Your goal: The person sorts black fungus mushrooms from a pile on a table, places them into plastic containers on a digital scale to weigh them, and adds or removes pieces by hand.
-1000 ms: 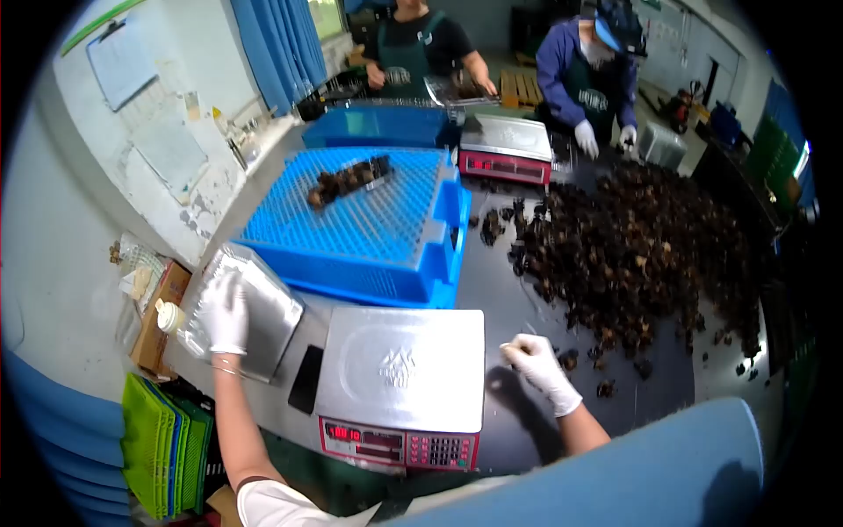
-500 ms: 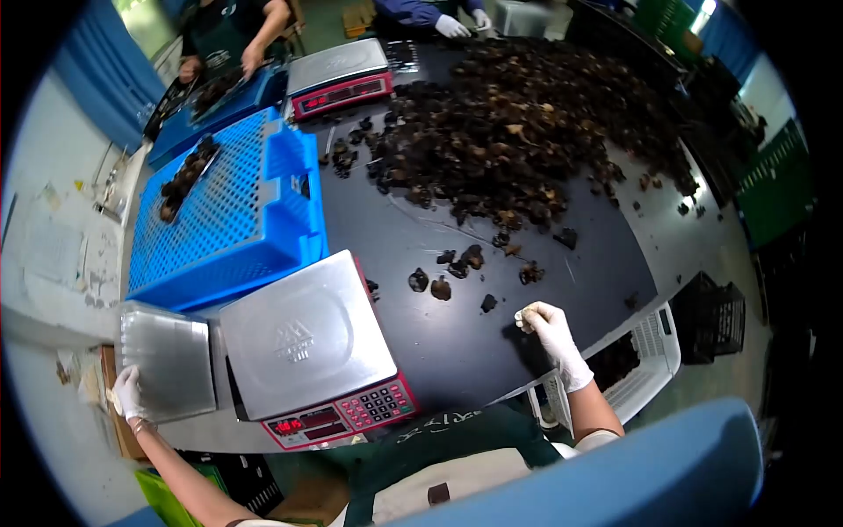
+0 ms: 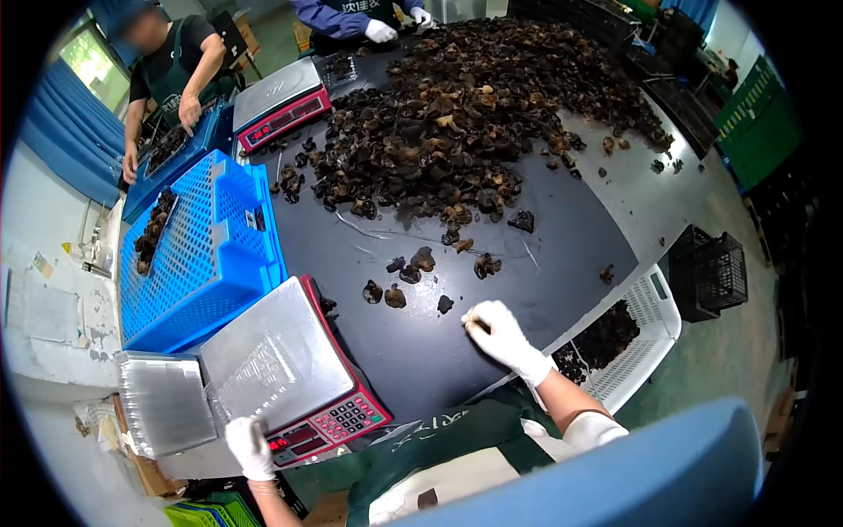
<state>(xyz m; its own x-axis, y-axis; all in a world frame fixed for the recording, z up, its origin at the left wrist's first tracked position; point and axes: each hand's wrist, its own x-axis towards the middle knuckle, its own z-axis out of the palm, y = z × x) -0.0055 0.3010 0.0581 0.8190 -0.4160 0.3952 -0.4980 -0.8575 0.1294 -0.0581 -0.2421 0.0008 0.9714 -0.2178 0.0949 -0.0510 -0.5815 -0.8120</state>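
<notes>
My left hand (image 3: 250, 448), in a white glove, is closed at the near left corner of the front scale (image 3: 272, 351). It appears to grip the edge of a clear plastic tray (image 3: 268, 364), whose glints show over the metal plate. Left of the scale is a stack of clear plastic trays (image 3: 167, 400). My right hand (image 3: 502, 338), also gloved, is over the dark tabletop with thumb and fingers pinched; what they hold, if anything, is hidden. Several loose pieces of black fungus (image 3: 395, 297) lie just beyond it, with a large heap of black fungus (image 3: 439, 132) farther back.
A blue plastic crate (image 3: 198, 255) behind the scale carries a filled tray (image 3: 156, 230). A second scale (image 3: 279, 101) stands farther back. White basket (image 3: 645, 321) with dark pieces is at lower right, near black crates (image 3: 709, 272). Two people work across the table.
My left hand has moved right from the tray stack to the scale's corner, with clear plastic now over the plate. My right hand stays pinched near the loose pieces. The view has shifted.
</notes>
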